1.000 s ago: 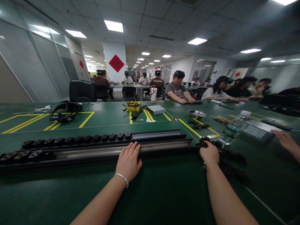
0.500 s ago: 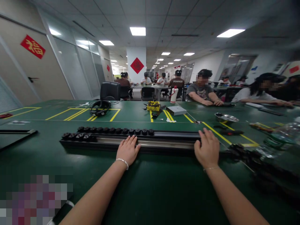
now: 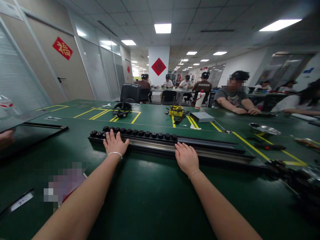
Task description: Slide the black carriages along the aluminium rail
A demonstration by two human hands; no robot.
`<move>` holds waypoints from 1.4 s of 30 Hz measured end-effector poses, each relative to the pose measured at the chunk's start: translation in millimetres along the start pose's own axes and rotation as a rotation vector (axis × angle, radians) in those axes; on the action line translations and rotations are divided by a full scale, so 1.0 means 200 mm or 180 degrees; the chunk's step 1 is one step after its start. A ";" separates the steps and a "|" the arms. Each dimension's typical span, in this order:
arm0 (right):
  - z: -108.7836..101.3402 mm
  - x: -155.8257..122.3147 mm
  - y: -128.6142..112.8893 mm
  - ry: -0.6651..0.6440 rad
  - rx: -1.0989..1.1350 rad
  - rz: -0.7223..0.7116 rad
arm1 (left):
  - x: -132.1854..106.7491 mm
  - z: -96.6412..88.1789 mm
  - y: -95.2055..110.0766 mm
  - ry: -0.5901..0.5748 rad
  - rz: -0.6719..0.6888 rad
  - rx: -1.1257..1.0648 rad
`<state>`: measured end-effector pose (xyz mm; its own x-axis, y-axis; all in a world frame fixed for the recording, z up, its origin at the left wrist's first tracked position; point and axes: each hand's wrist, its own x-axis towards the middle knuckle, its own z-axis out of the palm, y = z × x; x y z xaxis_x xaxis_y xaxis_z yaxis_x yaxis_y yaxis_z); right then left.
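A long black rail (image 3: 152, 146) with a shiny metal channel lies across the green table in front of me. My left hand (image 3: 115, 144) rests over its left part, fingers spread, and partly covers a row of small black wheel-like pieces. My right hand (image 3: 187, 158) lies flat across the rail near its middle, fingers stretched out over the channel. Behind it runs a second black rail (image 3: 207, 144), with several small black wheel-like pieces (image 3: 147, 134) lined up on its left half. What lies under my palms is hidden.
At the left edge another person's hand (image 3: 7, 138) is beside a clear panel, near a black frame (image 3: 47, 126). Further back are a headset (image 3: 122, 110), a yellow item (image 3: 176, 110), a grey box (image 3: 202, 116), a bottle (image 3: 199, 100) and a metal bowl (image 3: 264, 128). Dark clutter (image 3: 287, 173) lies right.
Both my hands have moved left along the rail, the right one from near its right end to the middle. The view has turned left, and another person's hand now shows at the left edge.
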<state>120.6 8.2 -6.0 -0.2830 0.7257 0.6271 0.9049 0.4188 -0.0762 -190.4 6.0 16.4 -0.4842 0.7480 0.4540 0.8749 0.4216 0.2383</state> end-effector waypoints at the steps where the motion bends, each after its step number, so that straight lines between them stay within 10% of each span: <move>1: 0.00 -0.01 0.01 -0.0021 -0.0041 -0.0043 | 0.01 0.01 -0.02 -0.0058 -0.0147 -0.0075; 42: -0.06 -0.02 0.01 -0.0137 -0.0179 -0.0083 | -0.01 0.11 0.02 0.0372 -0.0270 -0.0277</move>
<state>127.8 -0.2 0.8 -0.3190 0.7384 0.5942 0.9132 0.4073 -0.0159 -186.7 16.8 -3.3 -0.5560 0.6448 0.5245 0.8312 0.4310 0.3512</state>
